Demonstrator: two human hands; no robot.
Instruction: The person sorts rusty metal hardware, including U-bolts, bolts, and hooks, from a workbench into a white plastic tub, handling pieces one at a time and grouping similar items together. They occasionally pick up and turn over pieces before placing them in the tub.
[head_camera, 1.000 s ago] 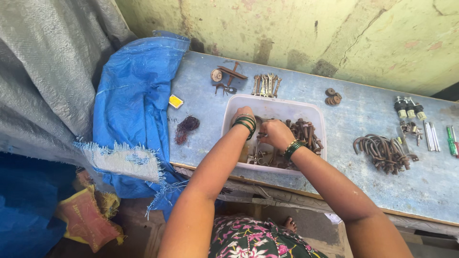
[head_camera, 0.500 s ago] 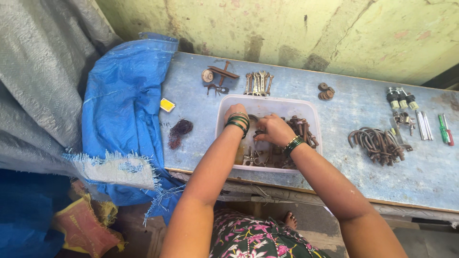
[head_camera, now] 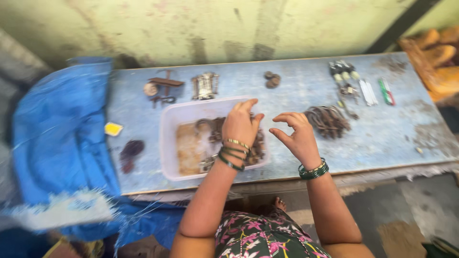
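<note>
A clear plastic tub (head_camera: 165,143) holding rusty metal parts (head_camera: 210,131) sits on a worn blue table (head_camera: 382,138). My left hand (head_camera: 240,125), bangles on the wrist, reaches palm down over the tub with its fingertips at the far rim; what the fingers hold is hidden. My right hand (head_camera: 296,134) hovers just right of the tub, thumb and curled fingers apart, nothing visible between them. It is close to a pile of rusty hooked pieces (head_camera: 327,119) lying on the table.
A blue tarp (head_camera: 57,143) drapes over the table's left end. A small yellow piece (head_camera: 113,128) and a dark lump (head_camera: 130,152) lie left of the tub. Rusty tools (head_camera: 205,86), round pieces (head_camera: 272,80), plug-like parts (head_camera: 344,71) and pens (head_camera: 386,91) line the back.
My right hand has come out of the tub and moved right, toward the rusty pile. My left hand stays over the tub. The view has shifted right and is blurred.
</note>
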